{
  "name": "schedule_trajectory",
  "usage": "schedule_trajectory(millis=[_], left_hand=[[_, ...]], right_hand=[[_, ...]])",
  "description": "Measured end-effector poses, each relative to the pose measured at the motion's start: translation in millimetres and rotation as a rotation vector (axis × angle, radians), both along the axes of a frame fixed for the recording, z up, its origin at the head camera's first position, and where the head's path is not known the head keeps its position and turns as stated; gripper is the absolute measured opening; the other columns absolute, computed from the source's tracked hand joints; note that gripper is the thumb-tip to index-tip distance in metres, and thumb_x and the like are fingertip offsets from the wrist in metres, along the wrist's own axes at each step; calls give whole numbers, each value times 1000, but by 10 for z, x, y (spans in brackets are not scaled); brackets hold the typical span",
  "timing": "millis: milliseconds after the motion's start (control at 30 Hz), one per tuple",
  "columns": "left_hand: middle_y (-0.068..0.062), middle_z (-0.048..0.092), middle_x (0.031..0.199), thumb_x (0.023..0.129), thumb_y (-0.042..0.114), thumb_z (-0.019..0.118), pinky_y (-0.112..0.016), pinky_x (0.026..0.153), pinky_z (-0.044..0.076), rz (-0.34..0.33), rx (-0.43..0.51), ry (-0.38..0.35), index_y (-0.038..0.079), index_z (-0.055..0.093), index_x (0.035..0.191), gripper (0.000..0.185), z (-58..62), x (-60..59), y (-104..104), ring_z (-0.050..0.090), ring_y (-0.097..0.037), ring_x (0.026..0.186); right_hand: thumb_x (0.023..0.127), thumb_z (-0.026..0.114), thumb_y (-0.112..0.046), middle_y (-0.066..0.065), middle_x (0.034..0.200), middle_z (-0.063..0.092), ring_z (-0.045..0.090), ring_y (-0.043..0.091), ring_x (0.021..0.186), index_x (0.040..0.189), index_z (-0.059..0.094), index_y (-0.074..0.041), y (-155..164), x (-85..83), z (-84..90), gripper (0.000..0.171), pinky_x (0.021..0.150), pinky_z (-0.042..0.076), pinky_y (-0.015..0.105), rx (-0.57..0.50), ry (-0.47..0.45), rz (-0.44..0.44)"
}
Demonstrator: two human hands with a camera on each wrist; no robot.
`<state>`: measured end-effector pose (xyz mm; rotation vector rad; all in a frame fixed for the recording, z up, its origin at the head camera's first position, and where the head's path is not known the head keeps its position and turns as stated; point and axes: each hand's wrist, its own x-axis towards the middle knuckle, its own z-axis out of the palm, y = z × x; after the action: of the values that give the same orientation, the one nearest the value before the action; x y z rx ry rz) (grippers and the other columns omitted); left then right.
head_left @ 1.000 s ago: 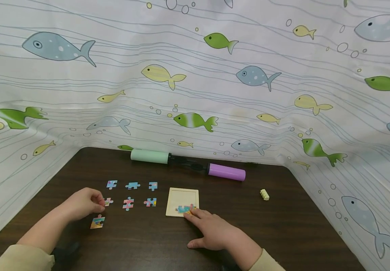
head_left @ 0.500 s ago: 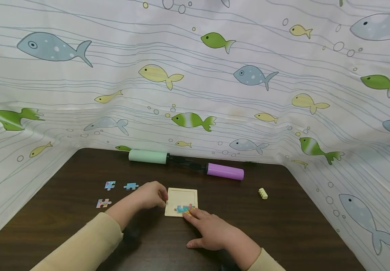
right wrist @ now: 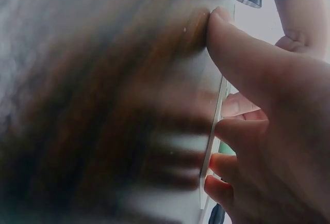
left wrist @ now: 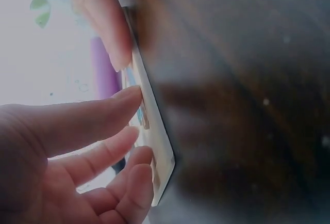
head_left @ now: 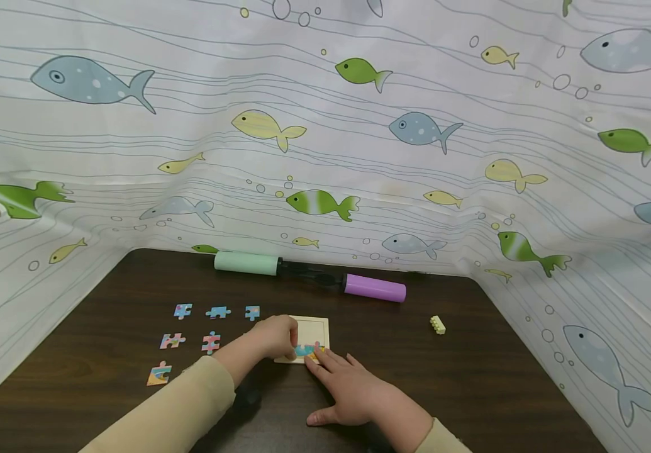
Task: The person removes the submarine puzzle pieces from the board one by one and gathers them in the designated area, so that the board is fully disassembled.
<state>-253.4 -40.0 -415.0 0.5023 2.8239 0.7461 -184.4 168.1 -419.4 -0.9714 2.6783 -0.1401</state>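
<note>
Hands at puzzle tray

Left hand point(head_left: 274, 336) rests curled over the tray's point(head_left: 319, 327) left side; whether it pinches a piece cannot be told. Right hand point(head_left: 348, 390) lies with relaxed fingers, fingertips point(head_left: 315, 356) touching the placed piece point(head_left: 305, 349) at the tray's near edge. Loose pieces point(head_left: 212, 341) lie left on the dark table point(head_left: 472, 377).

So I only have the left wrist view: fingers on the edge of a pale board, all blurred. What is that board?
Observer: A small wooden puzzle tray on the dark table, with colourful pieces set in its near edge.
Operator: Where is the other hand?
Observer: The right hand lies flat, fingertips on the tray's near edge, by the left hand.
Operator: Any pieces left out?
Observer: Six loose pieces lie left of the tray.
</note>
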Motion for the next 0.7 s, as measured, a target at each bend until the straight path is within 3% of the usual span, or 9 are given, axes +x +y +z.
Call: schedule_trajectory(millis=[267,500,700], left_hand=[[-3,55,90,73,7,82,-35,59,41,11,42,-37,14,61,82,25,-6,20,38,49,-22,69],[-3,53,73,74,1,77,-31,52,37,-3,145,-20,11,57,76,23,-47,-10,17,47,-19,60],[-3,54,71,82,3,76,-32,52,41,10,222,-28,9,59,75,20,-7,-21,-116,50,-18,60]], right_hand=[[83,55,-73,2,163,14,16,22,148,158,24,-26,-3,3,10,94,110,23,58,-1,-4,-2],[82,56,-73,5,163,13,16,22,148,158,24,-26,-2,11,16,94,111,25,55,-15,-22,-14],[82,57,-73,6,163,15,18,22,147,157,26,-26,-6,4,17,95,110,26,55,-17,0,-7]])
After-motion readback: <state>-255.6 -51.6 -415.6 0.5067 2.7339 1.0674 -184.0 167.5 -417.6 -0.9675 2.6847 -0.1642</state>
